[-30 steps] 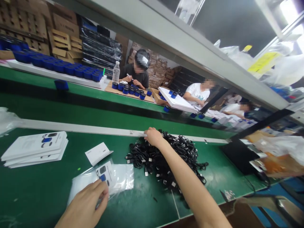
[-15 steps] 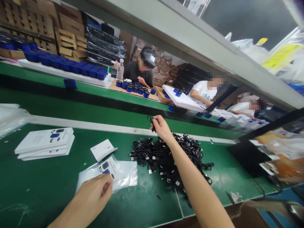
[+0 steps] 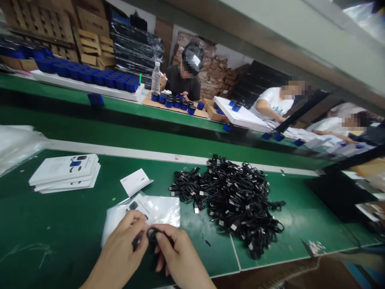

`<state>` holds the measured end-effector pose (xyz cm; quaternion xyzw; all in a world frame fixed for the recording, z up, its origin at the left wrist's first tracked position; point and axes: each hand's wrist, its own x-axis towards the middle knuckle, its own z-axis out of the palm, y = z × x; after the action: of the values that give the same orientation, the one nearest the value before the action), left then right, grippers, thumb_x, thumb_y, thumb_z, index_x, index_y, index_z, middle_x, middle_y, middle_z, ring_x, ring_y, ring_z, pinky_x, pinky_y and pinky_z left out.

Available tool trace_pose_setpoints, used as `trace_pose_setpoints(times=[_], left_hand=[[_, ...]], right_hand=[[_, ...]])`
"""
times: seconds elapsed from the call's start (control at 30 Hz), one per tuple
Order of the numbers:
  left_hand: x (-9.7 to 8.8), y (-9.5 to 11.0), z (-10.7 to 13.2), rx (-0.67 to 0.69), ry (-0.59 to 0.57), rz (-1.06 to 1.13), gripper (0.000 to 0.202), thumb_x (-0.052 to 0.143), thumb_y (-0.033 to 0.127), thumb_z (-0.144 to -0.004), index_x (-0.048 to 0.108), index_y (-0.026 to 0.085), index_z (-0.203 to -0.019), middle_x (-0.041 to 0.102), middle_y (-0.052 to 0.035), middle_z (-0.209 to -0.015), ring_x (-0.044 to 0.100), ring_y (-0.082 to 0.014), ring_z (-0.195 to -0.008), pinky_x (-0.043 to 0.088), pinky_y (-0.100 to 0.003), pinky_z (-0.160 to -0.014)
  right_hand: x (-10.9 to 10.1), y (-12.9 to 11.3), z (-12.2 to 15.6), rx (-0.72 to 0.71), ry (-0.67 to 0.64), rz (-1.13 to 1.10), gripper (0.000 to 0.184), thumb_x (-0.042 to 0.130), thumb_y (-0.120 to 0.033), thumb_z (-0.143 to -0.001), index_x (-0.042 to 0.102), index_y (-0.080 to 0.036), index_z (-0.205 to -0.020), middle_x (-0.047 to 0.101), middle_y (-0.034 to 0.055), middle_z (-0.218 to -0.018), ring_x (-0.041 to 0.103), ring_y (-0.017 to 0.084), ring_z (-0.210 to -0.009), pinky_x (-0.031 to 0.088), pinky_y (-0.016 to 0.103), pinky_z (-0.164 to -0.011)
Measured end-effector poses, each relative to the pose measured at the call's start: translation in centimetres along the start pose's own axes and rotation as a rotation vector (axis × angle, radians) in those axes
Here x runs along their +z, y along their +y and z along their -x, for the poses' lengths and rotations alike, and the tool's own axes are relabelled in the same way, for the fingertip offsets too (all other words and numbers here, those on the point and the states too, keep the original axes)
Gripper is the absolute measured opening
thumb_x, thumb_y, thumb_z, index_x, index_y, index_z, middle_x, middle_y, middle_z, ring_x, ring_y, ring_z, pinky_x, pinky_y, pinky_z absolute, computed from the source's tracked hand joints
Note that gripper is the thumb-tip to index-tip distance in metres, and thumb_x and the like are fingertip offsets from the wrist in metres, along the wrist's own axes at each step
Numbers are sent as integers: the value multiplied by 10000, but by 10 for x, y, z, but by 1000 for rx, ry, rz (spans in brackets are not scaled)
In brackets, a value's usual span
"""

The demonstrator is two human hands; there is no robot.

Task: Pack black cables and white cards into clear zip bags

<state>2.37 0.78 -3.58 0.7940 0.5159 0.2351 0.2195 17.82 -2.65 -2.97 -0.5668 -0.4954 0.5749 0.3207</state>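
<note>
Cable pile: our landmark, a heap of black cables [image 3: 240, 200] with silvery plugs poking out, a smaller clump touching its left side.
Right hand: we have our right hand [image 3: 177, 253] in front of the pile and to its left, thumb and fingers pinching a coiled black cable [image 3: 152, 233].
Left hand: our left hand [image 3: 122, 247] is farther left of the pile, just beside the right, its fingers curled; we cannot tell whether it grips anything (a dark patch shows by the thumb).
Clear bags: the plastic bags [image 3: 168, 210] lie left of the pile, partly under our hands from this view, with a printed sheet showing among them.
Folded leaflet: one white leaflet [image 3: 135, 181] sits left of the pile, just behind the bags.
Leaflet stack: the printed stack [image 3: 64, 170] lies well to the left of the pile.
White strip: a pale strip [image 3: 126, 152] runs along the green table [image 3: 69, 228] behind the pile.
Ledge: beyond the pile we see rows of blue containers [image 3: 90, 76], a plastic bottle [image 3: 156, 80] and a co-worker in a dark shirt [image 3: 192, 85].
</note>
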Motion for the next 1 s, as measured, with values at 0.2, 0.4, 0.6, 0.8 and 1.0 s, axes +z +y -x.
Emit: trace_pose_setpoints(times=[0.2, 0.4, 0.6, 0.8, 1.0], left_hand=[[0, -4, 7, 102, 145, -47, 180, 406, 278, -896, 557, 244, -804, 628, -43, -1048, 643, -189, -912, 535, -268, -715], [0, -3, 9, 206, 154, -110, 151, 412, 226, -895, 529, 235, -800, 658, -70, -1119, 628, -196, -964, 543, -308, -763], [7, -2, 13, 222, 120, -117, 165, 403, 201, -895, 513, 236, -776, 636, -101, -1184, 611, -206, -1009, 535, -351, -801], [6, -5, 18, 205, 114, -94, 168, 409, 193, -895, 504, 242, -765, 609, -83, -1217, 601, -184, -991, 533, -300, -769], [-1, 0, 18, 249, 174, -162, 108, 432, 186, -883, 516, 236, -838, 551, -94, -1218, 528, -208, -1076, 492, -332, -843]], right_hand=[[-8, -4, 7, -93, -21, -84, 512, 575, -165, -760, 533, -187, -1270, 618, 78, -1031, 597, 203, -935, 474, 349, -839], [-3, 0, -2, 45, -98, -394, 471, 617, -279, -753, 558, -159, -1205, 595, 76, -1019, 657, 157, -737, 531, 253, -563], [-1, 4, 0, -65, -2, -484, 346, 713, -203, -728, 638, -198, -1066, 663, 15, -895, 632, 117, -789, 495, 189, -636], [-19, -7, 10, -55, -302, -720, 547, 799, -280, -671, 604, -328, -1180, 601, -5, -1219, 571, 164, -1107, 481, 267, -859], [-4, 3, 2, 23, 55, -515, 430, 777, -423, -656, 716, -197, -1017, 717, 59, -922, 672, 217, -842, 545, 319, -713]])
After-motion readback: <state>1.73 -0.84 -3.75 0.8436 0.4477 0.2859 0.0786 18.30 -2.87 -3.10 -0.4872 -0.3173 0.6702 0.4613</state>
